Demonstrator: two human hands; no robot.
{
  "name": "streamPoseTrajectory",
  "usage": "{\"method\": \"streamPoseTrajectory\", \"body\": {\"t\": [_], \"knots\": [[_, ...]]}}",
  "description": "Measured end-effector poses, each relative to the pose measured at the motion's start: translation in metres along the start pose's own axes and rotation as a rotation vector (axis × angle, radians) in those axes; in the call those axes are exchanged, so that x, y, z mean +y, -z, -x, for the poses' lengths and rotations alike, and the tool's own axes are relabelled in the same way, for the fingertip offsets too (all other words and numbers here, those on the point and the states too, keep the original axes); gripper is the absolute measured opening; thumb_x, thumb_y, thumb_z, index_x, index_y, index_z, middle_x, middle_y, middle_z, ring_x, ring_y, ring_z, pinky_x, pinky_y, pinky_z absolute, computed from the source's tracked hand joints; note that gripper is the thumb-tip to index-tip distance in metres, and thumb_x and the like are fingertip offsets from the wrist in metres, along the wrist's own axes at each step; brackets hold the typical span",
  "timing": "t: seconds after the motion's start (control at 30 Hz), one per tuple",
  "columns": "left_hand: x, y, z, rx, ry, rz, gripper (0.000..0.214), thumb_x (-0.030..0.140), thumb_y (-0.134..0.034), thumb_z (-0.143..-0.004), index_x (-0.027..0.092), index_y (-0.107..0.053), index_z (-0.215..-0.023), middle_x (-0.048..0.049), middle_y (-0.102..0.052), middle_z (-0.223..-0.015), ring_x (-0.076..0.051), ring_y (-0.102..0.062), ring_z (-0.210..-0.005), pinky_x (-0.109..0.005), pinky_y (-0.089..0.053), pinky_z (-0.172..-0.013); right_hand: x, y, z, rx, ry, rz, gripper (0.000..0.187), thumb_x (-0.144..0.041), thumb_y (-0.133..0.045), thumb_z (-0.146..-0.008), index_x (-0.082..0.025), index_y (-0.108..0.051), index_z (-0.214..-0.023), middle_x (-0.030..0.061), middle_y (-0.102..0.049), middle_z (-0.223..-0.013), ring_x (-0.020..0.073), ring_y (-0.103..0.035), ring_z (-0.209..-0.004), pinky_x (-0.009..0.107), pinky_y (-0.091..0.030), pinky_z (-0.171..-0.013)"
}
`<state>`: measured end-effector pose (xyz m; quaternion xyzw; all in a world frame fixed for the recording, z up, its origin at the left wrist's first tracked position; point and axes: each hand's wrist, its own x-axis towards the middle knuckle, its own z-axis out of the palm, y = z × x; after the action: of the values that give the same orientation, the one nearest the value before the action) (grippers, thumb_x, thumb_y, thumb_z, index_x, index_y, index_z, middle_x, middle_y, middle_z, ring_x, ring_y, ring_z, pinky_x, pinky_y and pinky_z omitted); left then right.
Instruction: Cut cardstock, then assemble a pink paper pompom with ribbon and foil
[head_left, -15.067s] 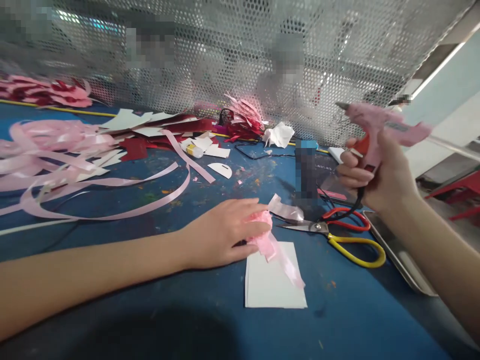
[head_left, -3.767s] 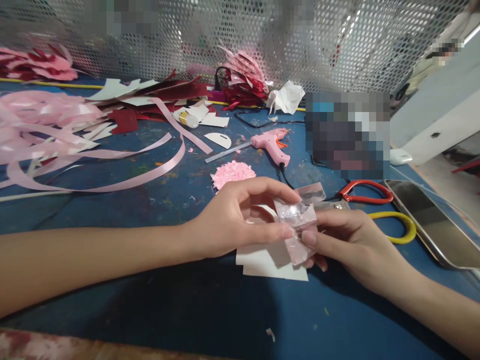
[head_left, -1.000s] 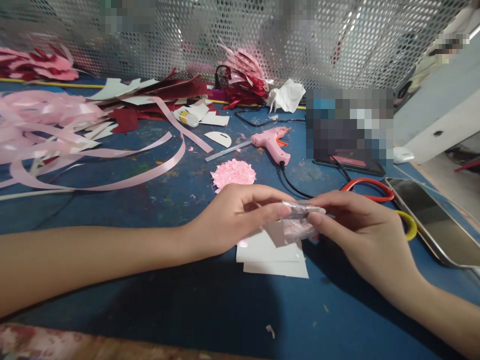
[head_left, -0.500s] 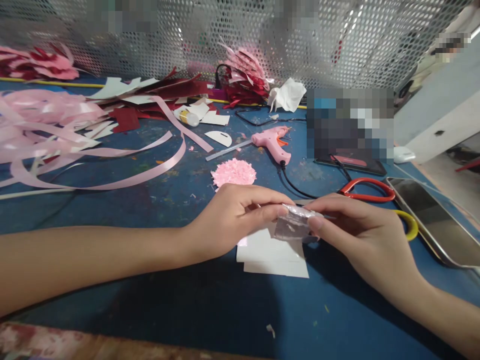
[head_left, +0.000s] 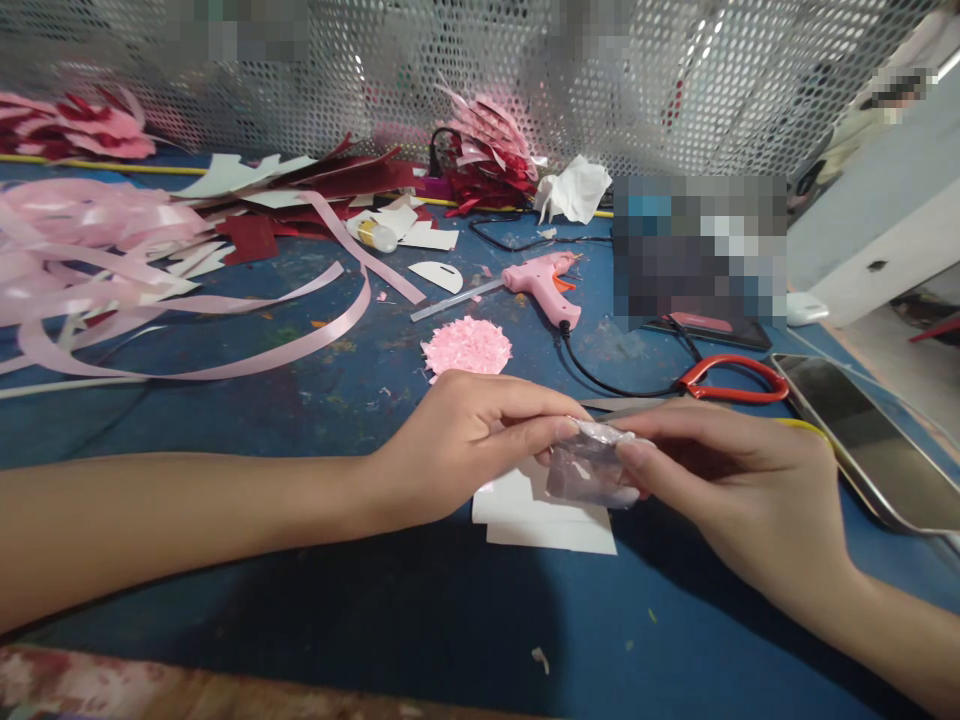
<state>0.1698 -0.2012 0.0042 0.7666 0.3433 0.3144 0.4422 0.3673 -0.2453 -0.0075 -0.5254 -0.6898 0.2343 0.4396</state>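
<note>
My left hand (head_left: pixel 472 440) and my right hand (head_left: pixel 739 485) meet over the blue table (head_left: pixel 300 600), both pinching a small clear plastic wrapper (head_left: pixel 589 470) with something pale pink inside. The wrapper hangs just above white cards (head_left: pixel 540 520) lying flat on the table. A round pink frilled flower (head_left: pixel 467 347) lies a little beyond my left hand. Further back, a pink glue gun (head_left: pixel 544 285) rests on its side with its black cord trailing toward me.
Scissors with a red handle (head_left: pixel 731 380) lie behind my right hand. A metal tray (head_left: pixel 862 440) sits at the right edge. Pink ribbon (head_left: pixel 112 290) loops over the left side. Red and white paper scraps (head_left: pixel 315 220), a crumpled tissue (head_left: pixel 574 190) and a perforated metal screen (head_left: pixel 450 80) are at the back.
Both hands sank slightly toward the cards and my right fingers folded the wrapper tighter. The yellow scissor handle is now hidden behind my right hand.
</note>
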Motion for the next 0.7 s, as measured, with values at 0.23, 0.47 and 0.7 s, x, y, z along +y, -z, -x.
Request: {"method": "streamPoseTrajectory", "body": {"t": [0.23,0.47,0.7], "knots": [[0.0009,0.0003,-0.001,-0.004,-0.012,0.034,0.014,0.015,-0.06,-0.083,0.016,-0.073,-0.087,0.0003,-0.074,-0.084,-0.011,-0.068,-0.077,-0.011,-0.047,-0.054,-0.0002,0.0007,-0.0006,-0.008,0.055,-0.015,0.003,-0.022,-0.069,-0.077,-0.025,-0.07,-0.076,-0.0031,-0.068,-0.068,0.0095,-0.06,-0.056,0.02,-0.049,-0.049],[0.0008,0.002,0.0005,-0.034,-0.043,0.009,0.016,0.015,-0.057,-0.084,0.017,-0.073,-0.086,0.0,-0.074,-0.081,-0.012,-0.067,-0.079,-0.012,-0.048,-0.057,0.0001,0.005,-0.0031,-0.071,0.106,-0.001,0.005,-0.021,-0.067,-0.079,-0.025,-0.069,-0.077,-0.0018,-0.069,-0.071,0.0118,-0.063,-0.062,0.022,-0.051,-0.055],[-0.0011,0.0031,0.0007,-0.086,-0.02,0.063,0.016,0.015,-0.057,-0.084,0.017,-0.072,-0.083,-0.0017,-0.073,-0.089,-0.012,-0.067,-0.082,-0.012,-0.048,-0.059,-0.0005,0.0077,-0.0053,-0.121,0.127,-0.045,0.006,-0.02,-0.067,-0.079,-0.025,-0.069,-0.078,-0.0021,-0.07,-0.074,0.0107,-0.063,-0.066,0.019,-0.051,-0.057]]}}
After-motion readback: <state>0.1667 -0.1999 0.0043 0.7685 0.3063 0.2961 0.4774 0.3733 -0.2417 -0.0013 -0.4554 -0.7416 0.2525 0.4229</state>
